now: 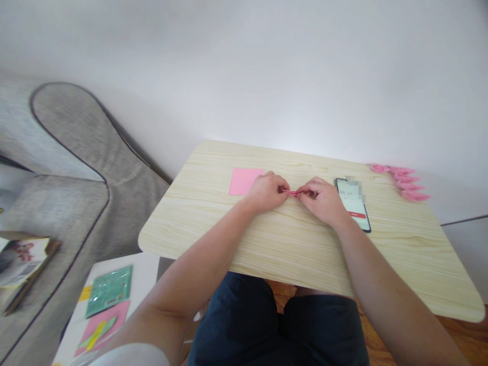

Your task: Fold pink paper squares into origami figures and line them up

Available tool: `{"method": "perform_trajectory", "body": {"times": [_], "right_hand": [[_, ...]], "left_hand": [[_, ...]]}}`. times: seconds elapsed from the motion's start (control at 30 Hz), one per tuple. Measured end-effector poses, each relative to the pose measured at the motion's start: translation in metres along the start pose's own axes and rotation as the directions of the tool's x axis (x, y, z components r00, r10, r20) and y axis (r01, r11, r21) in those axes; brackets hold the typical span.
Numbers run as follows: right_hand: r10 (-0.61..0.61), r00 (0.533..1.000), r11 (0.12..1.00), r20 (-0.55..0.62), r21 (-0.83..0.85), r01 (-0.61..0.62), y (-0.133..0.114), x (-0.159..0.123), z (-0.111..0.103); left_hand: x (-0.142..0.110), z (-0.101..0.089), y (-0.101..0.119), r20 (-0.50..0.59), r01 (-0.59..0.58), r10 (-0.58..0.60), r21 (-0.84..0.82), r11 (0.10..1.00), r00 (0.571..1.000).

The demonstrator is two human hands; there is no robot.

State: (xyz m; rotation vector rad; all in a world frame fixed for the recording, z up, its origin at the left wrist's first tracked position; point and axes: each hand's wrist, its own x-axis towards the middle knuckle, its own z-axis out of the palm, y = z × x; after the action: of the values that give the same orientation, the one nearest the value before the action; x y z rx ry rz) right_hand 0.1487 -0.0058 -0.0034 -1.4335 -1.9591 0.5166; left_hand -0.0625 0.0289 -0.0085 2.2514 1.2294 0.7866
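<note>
Pink folded piece (293, 193) toward table's (297, 244) far edge, ends pinched by our left hand (267, 192) and right hand (323, 202), likely for control. Finished-looking pieces (408, 185) by far-right corner, probably clear of our forearms.

Pale wood-grain table (297, 249) with pink paper square (241, 181), phone (364, 222), folded pink pieces (410, 187).
</note>
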Motion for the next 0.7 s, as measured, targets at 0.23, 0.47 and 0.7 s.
{"method": "perform_trajectory", "body": {"times": [0.23, 0.47, 0.7], "right_hand": [[-0.010, 1.000, 0.999, 0.015, -0.043, 0.011, 0.0022, 0.0000, 0.0017], [-0.012, 0.999, 0.995, 0.039, -0.101, 0.016, 0.0014, -0.0010, 0.0050], [-0.011, 0.999, 0.982, 0.038, -0.187, 0.018, 0.0011, 0.0021, 0.0097]], "left_hand": [[-0.0014, -0.0031, 0.0049, 0.005, 0.017, -0.016, -0.049, 0.999, 1.000], [-0.0006, -0.0017, 0.0041, 0.035, -0.003, 0.006, -0.066, 0.998, 0.999], [-0.0007, 0.0002, 0.0042, 0.032, -0.017, 0.019, -0.061, 0.998, 0.999]]}}
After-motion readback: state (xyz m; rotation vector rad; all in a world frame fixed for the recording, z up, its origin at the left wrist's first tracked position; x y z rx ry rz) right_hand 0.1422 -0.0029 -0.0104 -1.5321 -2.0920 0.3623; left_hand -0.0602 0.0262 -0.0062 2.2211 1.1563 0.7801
